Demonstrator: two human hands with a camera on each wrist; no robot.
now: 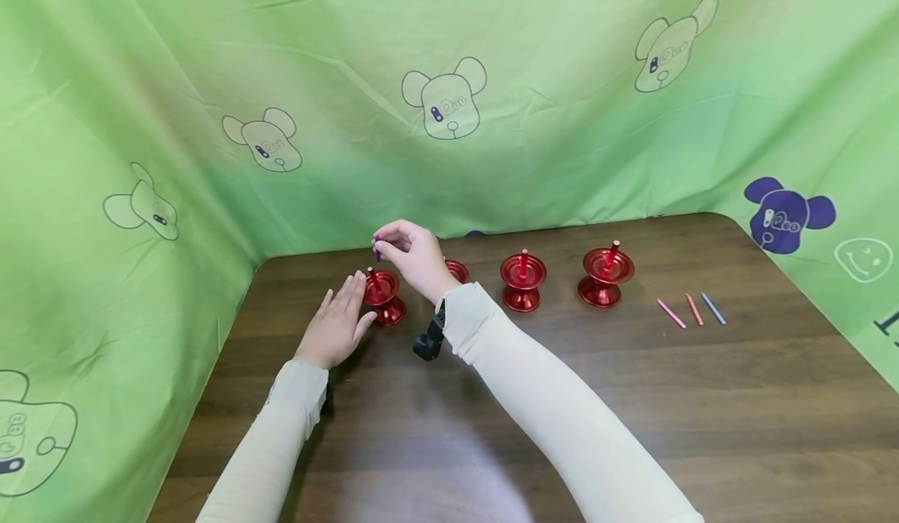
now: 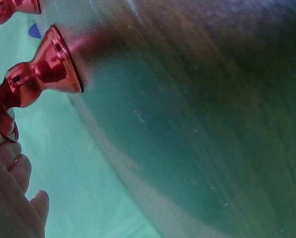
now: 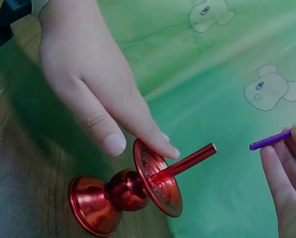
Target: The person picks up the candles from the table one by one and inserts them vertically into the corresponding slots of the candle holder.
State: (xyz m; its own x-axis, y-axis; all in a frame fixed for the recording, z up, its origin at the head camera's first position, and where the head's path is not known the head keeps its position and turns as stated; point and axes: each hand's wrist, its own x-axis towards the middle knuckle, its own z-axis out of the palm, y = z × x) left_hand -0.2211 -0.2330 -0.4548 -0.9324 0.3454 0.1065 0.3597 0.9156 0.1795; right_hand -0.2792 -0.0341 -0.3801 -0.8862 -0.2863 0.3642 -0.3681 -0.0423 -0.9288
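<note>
My right hand [image 1: 421,264] pinches a thin purple candle [image 3: 270,140] by one end, fingertips and thumb together. It hangs above the leftmost red metal candle holder [image 1: 389,314], apart from the holder's upright red tube [image 3: 193,161]. My left hand [image 1: 335,326] lies with fingers extended along that holder's left side, fingertips right at the dish rim [image 3: 175,206]. In the left wrist view, fingers [image 2: 21,171] of the left hand show beside the dish, and the holder's flared base [image 2: 56,64] stands on the table.
A second red holder [image 1: 459,272] is partly hidden behind my right hand. Two more holders [image 1: 522,298] [image 1: 602,293] stand to its right. Pink [image 1: 671,313], orange [image 1: 694,310] and blue [image 1: 713,309] candles lie on the brown table [image 1: 632,414]. Green printed cloth [image 1: 351,164] hangs around it.
</note>
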